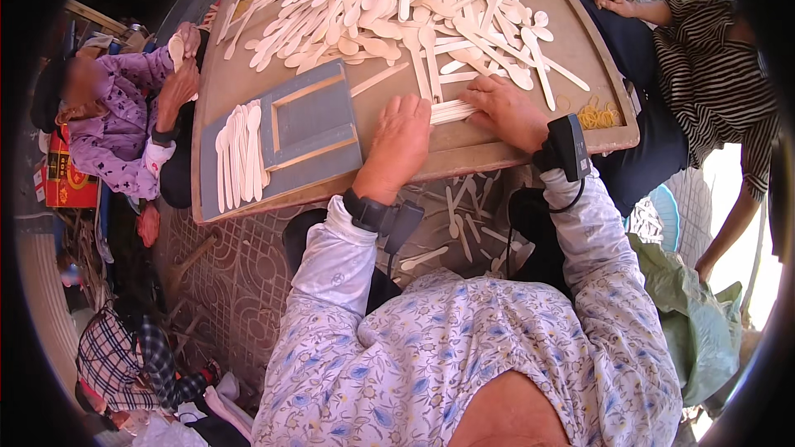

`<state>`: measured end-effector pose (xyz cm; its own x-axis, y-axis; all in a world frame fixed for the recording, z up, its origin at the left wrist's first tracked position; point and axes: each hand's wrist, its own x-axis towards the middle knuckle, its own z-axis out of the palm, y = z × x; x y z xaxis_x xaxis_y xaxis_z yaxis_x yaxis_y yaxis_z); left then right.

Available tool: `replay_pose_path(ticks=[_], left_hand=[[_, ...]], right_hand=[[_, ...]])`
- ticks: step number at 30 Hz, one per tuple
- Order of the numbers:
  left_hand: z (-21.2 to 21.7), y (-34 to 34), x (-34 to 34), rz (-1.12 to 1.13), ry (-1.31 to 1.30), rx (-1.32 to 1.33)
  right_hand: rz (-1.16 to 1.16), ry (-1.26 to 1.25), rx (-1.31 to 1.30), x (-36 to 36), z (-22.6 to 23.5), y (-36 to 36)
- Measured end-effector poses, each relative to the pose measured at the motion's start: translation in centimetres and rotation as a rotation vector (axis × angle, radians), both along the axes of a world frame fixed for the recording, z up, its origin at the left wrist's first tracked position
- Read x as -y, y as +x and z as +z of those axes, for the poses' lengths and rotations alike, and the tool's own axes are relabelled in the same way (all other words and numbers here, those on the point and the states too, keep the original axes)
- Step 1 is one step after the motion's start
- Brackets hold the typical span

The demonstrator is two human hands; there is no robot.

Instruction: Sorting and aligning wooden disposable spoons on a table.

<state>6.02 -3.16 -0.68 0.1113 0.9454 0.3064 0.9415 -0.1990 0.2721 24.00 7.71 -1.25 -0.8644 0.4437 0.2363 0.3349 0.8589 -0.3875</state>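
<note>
A small bundle of pale wooden spoons [449, 112] lies sideways near the table's front edge, its ends between my two hands. My left hand [401, 142] is closed around the left end, its fingers bent. At the right end, my right hand [507, 112] grips the bundle with curled fingers. Just beyond them spreads a large heap of loose wooden spoons [364, 0], some pointing toward my hands. Left of my left hand sits a grey board [319, 149] with a wooden frame on it. A row of wooden spoons [240, 153] rests along the board's left side.
Yellow rubber bands [598, 116] lie in the right corner of the rimmed table [489, 157]. A person in purple [124, 108] handles a spoon at left; another in a striped shirt [712, 66] sits at right. Spoons litter the tiled floor [248, 269]. A green sack [691, 314] stands at right.
</note>
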Motion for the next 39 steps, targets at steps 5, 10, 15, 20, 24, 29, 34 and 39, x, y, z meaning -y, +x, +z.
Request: replay_pose_path(ticks=[5,10,15,20,24,29,34,39], left_hand=[[0.3,0.5,0.0,0.027,0.056,-0.030],[-0.5,0.2,-0.5,-0.050,0.047,-0.056],[-0.4,0.0,0.0,0.010,-0.009,0.018],[-0.6,-0.2,-0.1,-0.010,0.014,0.029],[-0.3,-0.1,-0.1,-0.012,0.002,0.013],[-0.5,-0.1,-0.3,-0.019,0.001,-0.010],[-0.6,-0.5,0.3,0.033,-0.010,0.026],[-1.8,0.4,-0.7,0.001,0.119,0.083]], right_hand=[[-0.031,0.041,0.011,0.2,-0.1,-0.2],[-0.023,-0.102,-0.050,0.1,-0.8,0.6],[-0.254,-0.938,-0.779,-0.7,0.1,1.1],[-0.388,-1.231,-0.976,-0.4,-0.6,0.0],[-0.349,-1.048,-0.837,0.7,-1.1,-1.0],[-0.250,-1.018,-0.874,1.0,-1.3,-1.3],[-0.086,-0.469,-0.362,1.8,-0.4,-1.3],[-0.098,0.129,-0.049,1.8,-0.1,-1.0]])
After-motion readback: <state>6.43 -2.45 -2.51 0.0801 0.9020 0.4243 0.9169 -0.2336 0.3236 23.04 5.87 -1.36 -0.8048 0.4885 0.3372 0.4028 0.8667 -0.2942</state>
